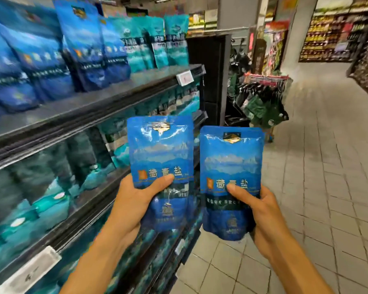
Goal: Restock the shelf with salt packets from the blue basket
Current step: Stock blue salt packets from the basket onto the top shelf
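The shelf unit (pixel 89 107) fills my left side, its dark tiers running away from me toward the aisle. On its upper tier stand blue salt packets (pixel 40 60), upright and leaning back in rows, with teal packets (pixel 157 41) further along at the far end. The tiers below hold more teal packets (pixel 51 200), blurred and partly in shadow. A white price tag (pixel 184 78) sits on the front edge of the upper tier, and another price tag (pixel 30 270) is on a lower edge near me.

To my right the pale tiled floor (pixel 306 209) stretches off down the aisle, where a cart (pixel 263 96) piled with dark green goods stands well apart from me, past the end of the shelf unit. Stocked shelving (pixel 331 32) lines the far wall, too blurred to read.

In front of me I hold up two blue packets side by side, both upright with their printed faces toward me. My left hand (pixel 134 206) grips the left packet (pixel 160 166) by its lower half, thumb pressed across the front and fingers curled behind. My right hand (pixel 263 217) grips the right packet (pixel 232 177) the same way, thumb on the front, fingers wrapped around the back edge. The two packets are just beside each other; I cannot tell whether their edges touch. The left one sits slightly higher and overlaps the shelf edge behind it.
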### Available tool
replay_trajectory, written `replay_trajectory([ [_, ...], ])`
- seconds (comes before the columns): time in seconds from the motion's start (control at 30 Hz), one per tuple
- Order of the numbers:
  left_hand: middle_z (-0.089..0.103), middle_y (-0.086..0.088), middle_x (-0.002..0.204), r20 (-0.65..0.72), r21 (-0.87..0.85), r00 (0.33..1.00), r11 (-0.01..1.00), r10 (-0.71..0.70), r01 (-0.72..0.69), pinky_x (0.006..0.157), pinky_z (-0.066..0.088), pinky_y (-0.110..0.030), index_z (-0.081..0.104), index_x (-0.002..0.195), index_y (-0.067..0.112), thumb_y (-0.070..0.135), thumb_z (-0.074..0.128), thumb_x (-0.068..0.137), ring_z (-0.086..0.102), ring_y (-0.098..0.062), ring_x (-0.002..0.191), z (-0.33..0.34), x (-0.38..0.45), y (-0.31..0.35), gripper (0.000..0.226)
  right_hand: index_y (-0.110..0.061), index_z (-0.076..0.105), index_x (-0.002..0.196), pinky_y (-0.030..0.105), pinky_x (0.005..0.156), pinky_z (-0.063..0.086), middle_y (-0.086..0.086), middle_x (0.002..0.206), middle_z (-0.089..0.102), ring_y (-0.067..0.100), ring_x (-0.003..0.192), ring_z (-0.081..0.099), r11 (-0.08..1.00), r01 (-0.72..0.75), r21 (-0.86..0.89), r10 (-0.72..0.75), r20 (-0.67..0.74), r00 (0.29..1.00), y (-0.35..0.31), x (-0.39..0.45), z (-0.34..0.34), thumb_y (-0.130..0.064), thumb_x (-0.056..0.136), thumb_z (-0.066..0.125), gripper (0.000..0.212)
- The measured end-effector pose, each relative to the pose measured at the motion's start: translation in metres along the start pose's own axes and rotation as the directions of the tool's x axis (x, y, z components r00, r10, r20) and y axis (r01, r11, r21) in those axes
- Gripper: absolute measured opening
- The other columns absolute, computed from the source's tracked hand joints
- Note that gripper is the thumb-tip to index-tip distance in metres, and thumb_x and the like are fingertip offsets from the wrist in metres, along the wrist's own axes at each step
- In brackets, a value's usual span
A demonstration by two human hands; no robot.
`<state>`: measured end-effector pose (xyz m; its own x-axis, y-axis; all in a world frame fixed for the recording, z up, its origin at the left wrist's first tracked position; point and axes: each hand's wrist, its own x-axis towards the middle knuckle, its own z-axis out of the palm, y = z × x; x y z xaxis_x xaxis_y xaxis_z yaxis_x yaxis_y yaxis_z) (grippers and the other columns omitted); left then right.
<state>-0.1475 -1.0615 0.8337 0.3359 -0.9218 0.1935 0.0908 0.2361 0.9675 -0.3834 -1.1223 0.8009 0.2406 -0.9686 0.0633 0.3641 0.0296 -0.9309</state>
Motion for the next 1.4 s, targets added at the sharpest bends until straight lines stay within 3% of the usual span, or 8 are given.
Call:
replay_trajectory([
  [0.2, 0.078, -0.001, 0.11, -0.24, 0.151, 0.955, 0.979, 0.172, -0.138, 0.077, 0.059, -0.024, 0.079, 0.104, 0.023, 0.033, 0.085, 0.069, 0.076, -0.019, 0.1, -0.002, 0.067, 0.04, 0.037, -0.022, 0.077, 0.109, 0.036, 0.078, 0.061, 0.006, 0.112, 0.077, 0.026, 0.102, 0.075, 0.998, 0.037, 0.054, -0.052, 0.313, 0.948, -0.019, 0.136, 0.053, -0.04, 0.065, 0.09, 0.049],
  [0.43, 0.079, 0.001, 0.108, -0.494, 0.277, 0.781, 0.921, 0.381, -0.274, 0.076, 0.059, -0.023, 0.077, 0.102, 0.017, 0.016, 0.078, 0.078, 0.075, -0.013, 0.097, -0.014, 0.11, 0.11, 0.025, -0.013, 0.078, 0.104, 0.037, 0.077, 0.061, 0.011, 0.111, 0.077, 0.024, 0.096, 0.075, 0.985, -0.074, 0.156, -0.054, 0.685, 0.726, -0.058, 0.233, 0.155, -0.022, 0.073, 0.082, 0.033],
  [0.67, 0.08, 0.002, 0.101, -0.651, 0.449, 0.588, 0.868, 0.48, -0.211, 0.081, 0.061, -0.032, 0.074, 0.104, 0.014, 0.009, 0.079, 0.084, 0.075, -0.013, 0.092, -0.071, 0.127, 0.191, 0.022, -0.011, 0.074, 0.104, 0.044, 0.093, 0.059, 0.009, 0.108, 0.077, 0.021, 0.094, 0.073, 0.977, -0.059, 0.203, -0.141, 0.832, 0.537, -0.098, 0.267, 0.276, -0.023, 0.072, 0.077, 0.035],
  [0.77, 0.079, 0.005, 0.095, -0.701, 0.486, 0.518, 0.86, 0.491, -0.157, 0.073, 0.059, -0.023, 0.072, 0.112, 0.01, 0.005, 0.077, 0.084, 0.075, -0.007, 0.085, -0.102, 0.133, 0.208, 0.028, -0.006, 0.07, 0.116, 0.047, 0.095, 0.057, 0.015, 0.115, 0.073, 0.025, 0.099, 0.071, 0.979, -0.104, 0.174, -0.108, 0.88, 0.463, -0.104, 0.276, 0.324, -0.018, 0.077, 0.076, 0.041],
  [1.0, 0.074, -0.007, 0.112, -0.743, 0.509, 0.501, 0.86, 0.445, -0.009, 0.084, 0.057, -0.027, 0.069, 0.12, 0.003, 0.006, 0.072, 0.091, 0.07, -0.012, 0.093, -0.135, 0.145, 0.185, 0.029, -0.003, 0.069, 0.119, 0.036, 0.089, 0.058, 0.014, 0.117, 0.074, 0.024, 0.101, 0.071, 0.994, -0.105, -0.002, 0.038, 0.94, 0.339, -0.066, 0.296, 0.375, -0.007, 0.081, 0.074, 0.038],
  [1.1, 0.074, 0.001, 0.106, -0.678, 0.688, 0.551, 0.685, 0.487, 0.242, 0.082, 0.053, -0.03, 0.07, 0.113, 0.014, 0.018, 0.08, 0.086, 0.069, -0.004, 0.086, -0.144, 0.133, 0.183, 0.029, -0.017, 0.076, 0.105, 0.036, 0.087, 0.056, 0.001, 0.106, 0.079, 0.015, 0.098, 0.074, 0.977, 0.179, -0.114, 0.047, 0.939, 0.34, -0.061, 0.317, 0.37, -0.019, 0.081, 0.081, 0.024],
  [1.2, 0.07, -0.008, 0.115, -0.647, 0.754, 0.52, 0.368, 0.557, 0.544, 0.083, 0.047, -0.036, 0.057, 0.119, 0.008, 0.046, 0.087, 0.073, 0.064, -0.028, 0.109, -0.143, 0.117, 0.18, 0.066, -0.022, 0.077, 0.102, 0.023, 0.065, 0.053, -0.01, 0.098, 0.079, 0.003, 0.089, 0.073, 0.899, 0.405, -0.163, 0.024, 0.945, 0.326, -0.064, 0.325, 0.362, -0.043, 0.067, 0.086, 0.042],
  [1.4, 0.045, -0.004, 0.07, -0.553, 0.728, 0.542, 0.049, 0.633, 0.684, 0.062, 0.037, -0.039, 0.041, 0.091, 0.008, 0.06, 0.077, 0.077, 0.058, -0.04, 0.087, -0.134, 0.111, 0.183, 0.065, -0.037, 0.073, 0.089, 0.03, 0.062, 0.06, -0.016, 0.086, 0.077, 0.004, 0.082, 0.072, 0.728, 0.676, -0.113, -0.187, 0.916, 0.355, -0.064, 0.317, 0.365, -0.039, 0.076, 0.084, 0.017],
])
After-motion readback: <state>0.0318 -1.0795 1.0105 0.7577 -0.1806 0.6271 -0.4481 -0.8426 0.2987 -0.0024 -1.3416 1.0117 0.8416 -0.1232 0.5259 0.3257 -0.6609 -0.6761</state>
